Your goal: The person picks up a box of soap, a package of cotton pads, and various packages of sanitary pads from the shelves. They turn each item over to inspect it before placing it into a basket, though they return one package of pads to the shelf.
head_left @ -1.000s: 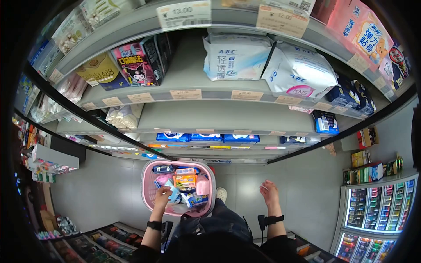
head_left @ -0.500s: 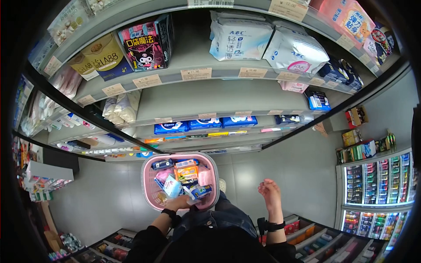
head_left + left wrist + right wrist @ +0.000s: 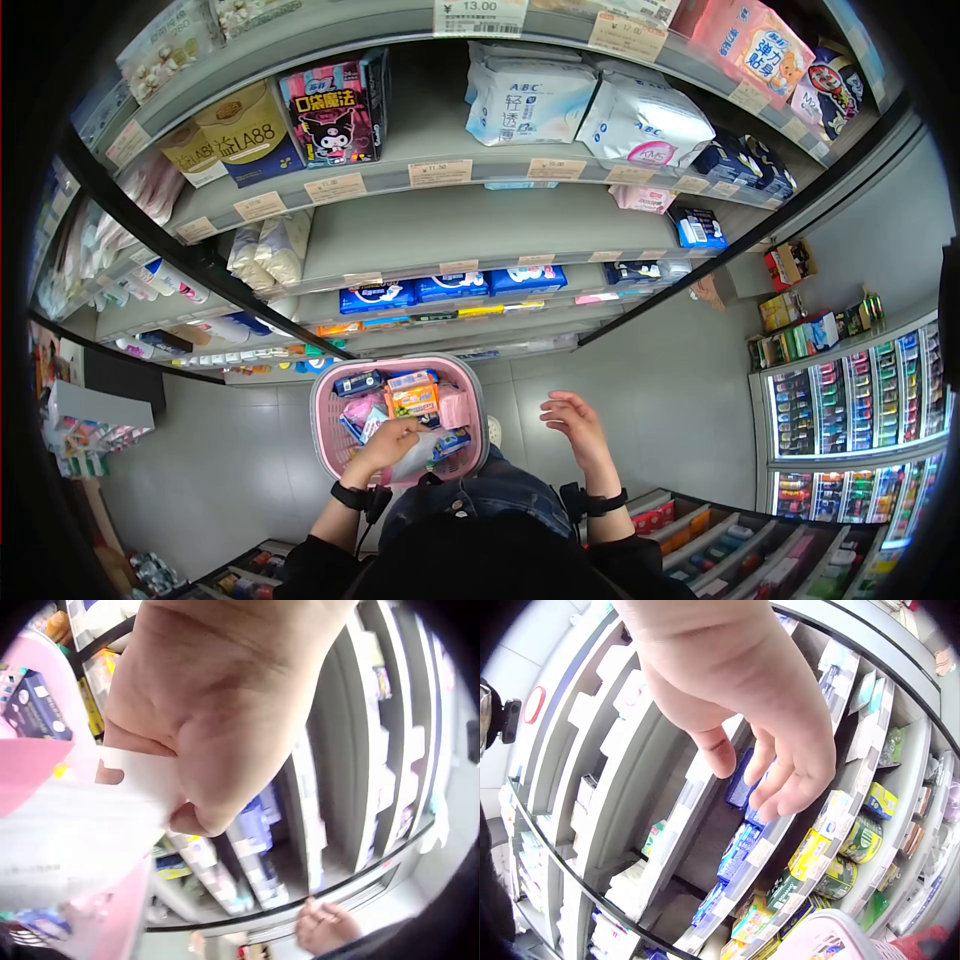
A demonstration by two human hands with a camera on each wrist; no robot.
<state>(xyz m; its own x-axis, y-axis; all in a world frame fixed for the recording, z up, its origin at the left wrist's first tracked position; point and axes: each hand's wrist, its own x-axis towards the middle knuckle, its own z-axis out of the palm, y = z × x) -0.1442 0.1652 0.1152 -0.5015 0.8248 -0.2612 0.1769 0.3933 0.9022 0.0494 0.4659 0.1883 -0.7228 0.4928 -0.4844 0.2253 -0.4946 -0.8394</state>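
Note:
In the left wrist view, my left hand (image 3: 225, 712) pinches the top tab of a whitish packet (image 3: 67, 840) with a hang hole in it. Seen from the head, that left hand (image 3: 388, 443) is over the near part of a pink shopping basket (image 3: 325, 440), and the pale packet hangs below it. An orange pack (image 3: 410, 397), a pink pack (image 3: 453, 408), a dark blue pack (image 3: 358, 383) and several others lie in the basket. My right hand (image 3: 575, 425), fingers loosely bent and holding nothing, is in the air right of the basket.
Curved grey shelves (image 3: 420, 230) rise ahead, with white ABC packs (image 3: 530, 100) and blue packs (image 3: 415, 290). A black shelf post (image 3: 640, 300) slants down on the right. Lit drink coolers (image 3: 860, 400) stand at far right; more goods racks (image 3: 720, 550) are behind me.
My left hand let go of a light blue pack, reached to the basket's near side and came up with the whitish packet. My right hand has moved left, toward the basket.

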